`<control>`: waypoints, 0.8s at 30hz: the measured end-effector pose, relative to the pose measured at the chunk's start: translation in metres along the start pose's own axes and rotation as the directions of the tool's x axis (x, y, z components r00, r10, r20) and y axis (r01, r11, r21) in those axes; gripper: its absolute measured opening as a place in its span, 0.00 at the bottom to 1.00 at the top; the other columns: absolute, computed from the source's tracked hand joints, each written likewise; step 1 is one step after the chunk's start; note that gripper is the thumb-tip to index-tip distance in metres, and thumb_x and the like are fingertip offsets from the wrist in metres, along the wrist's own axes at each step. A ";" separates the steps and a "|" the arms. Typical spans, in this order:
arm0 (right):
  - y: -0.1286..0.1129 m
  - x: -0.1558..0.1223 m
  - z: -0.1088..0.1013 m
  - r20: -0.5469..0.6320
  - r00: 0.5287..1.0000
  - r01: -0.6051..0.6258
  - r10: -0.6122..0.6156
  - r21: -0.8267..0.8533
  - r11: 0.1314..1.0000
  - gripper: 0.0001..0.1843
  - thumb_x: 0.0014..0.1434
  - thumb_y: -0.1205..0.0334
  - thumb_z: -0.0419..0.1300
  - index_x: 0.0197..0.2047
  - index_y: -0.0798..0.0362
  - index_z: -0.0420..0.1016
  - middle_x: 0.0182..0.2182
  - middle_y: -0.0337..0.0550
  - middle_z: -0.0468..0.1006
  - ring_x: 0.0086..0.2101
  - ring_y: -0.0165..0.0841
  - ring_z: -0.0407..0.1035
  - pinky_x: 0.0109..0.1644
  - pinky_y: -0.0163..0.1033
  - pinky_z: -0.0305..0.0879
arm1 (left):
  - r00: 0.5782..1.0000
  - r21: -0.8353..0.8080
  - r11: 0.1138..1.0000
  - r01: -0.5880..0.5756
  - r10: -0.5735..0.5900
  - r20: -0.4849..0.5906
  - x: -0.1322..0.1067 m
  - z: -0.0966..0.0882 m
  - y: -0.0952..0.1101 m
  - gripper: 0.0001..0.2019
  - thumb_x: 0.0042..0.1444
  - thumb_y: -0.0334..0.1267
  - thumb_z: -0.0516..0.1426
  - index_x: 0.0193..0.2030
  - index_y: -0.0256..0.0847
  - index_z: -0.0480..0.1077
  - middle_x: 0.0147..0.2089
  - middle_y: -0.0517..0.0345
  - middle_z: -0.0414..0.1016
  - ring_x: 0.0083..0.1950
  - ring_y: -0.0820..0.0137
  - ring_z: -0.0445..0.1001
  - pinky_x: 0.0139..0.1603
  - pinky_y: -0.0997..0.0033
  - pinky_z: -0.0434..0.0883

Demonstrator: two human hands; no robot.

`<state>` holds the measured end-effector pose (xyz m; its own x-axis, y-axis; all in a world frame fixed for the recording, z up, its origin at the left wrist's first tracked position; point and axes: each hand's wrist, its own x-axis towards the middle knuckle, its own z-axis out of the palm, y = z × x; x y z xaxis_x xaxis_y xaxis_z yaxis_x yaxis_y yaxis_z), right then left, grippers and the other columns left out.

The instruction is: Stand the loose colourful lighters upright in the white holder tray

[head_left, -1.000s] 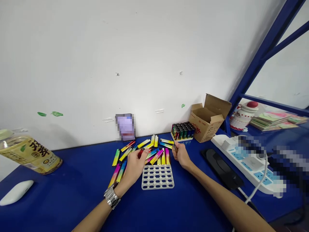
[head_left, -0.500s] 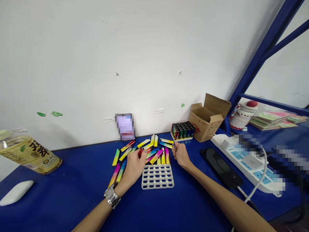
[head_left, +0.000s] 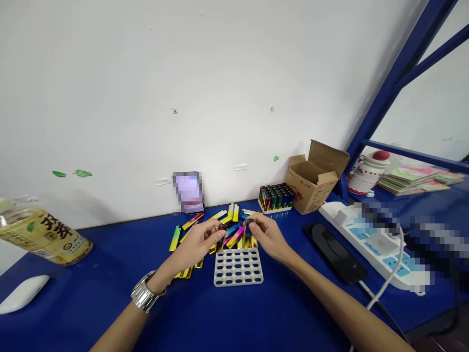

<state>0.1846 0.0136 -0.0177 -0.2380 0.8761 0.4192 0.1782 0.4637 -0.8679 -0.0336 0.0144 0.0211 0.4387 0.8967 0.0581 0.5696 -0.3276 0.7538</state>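
My left hand (head_left: 198, 242) pinches a lighter (head_left: 221, 233) with a reddish top, upright at the tray's far left corner. In my right hand (head_left: 269, 234) is another lighter (head_left: 248, 231), dark-topped and also upright, over the far right part of the tray. The white plastic tray (head_left: 239, 282) with rows of oval holes lies flat between my forearms. Behind it spreads a loose pile of shiny multicoloured lighters (head_left: 234, 237), partly covered by my hands. Whether either held lighter's lower end sits in a hole I cannot tell.
A second tray full of upright lighters (head_left: 276, 196) stands by an open cardboard box (head_left: 311, 188). Rightward lie a black phone (head_left: 335, 253) and a power strip (head_left: 377, 249) with cables. A propped phone (head_left: 189, 192), a bottle (head_left: 46, 232) and a white case (head_left: 24, 294) are leftward.
My right hand has come left and turned from beside the pile to the tray's far edge. My left hand has rolled, its thumb side now inward, bringing its lighter upright.
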 end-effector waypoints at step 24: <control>-0.002 -0.014 0.031 0.318 0.940 0.264 -0.124 -0.448 0.854 0.07 0.65 0.63 0.52 0.36 0.54 0.68 0.29 0.42 0.71 0.31 0.33 0.64 0.35 0.36 0.61 | 0.976 0.286 0.956 -0.070 0.007 0.218 -0.004 -0.014 0.012 0.14 0.63 0.44 0.44 0.40 0.41 0.67 0.28 0.60 0.72 0.28 0.69 0.66 0.32 0.73 0.58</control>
<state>0.1579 -0.0035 -0.0303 -0.5495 0.7241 0.4168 0.5167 0.6866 -0.5115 -0.0386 0.0111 0.0388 0.5836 0.8080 -0.0812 0.7123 -0.4613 0.5291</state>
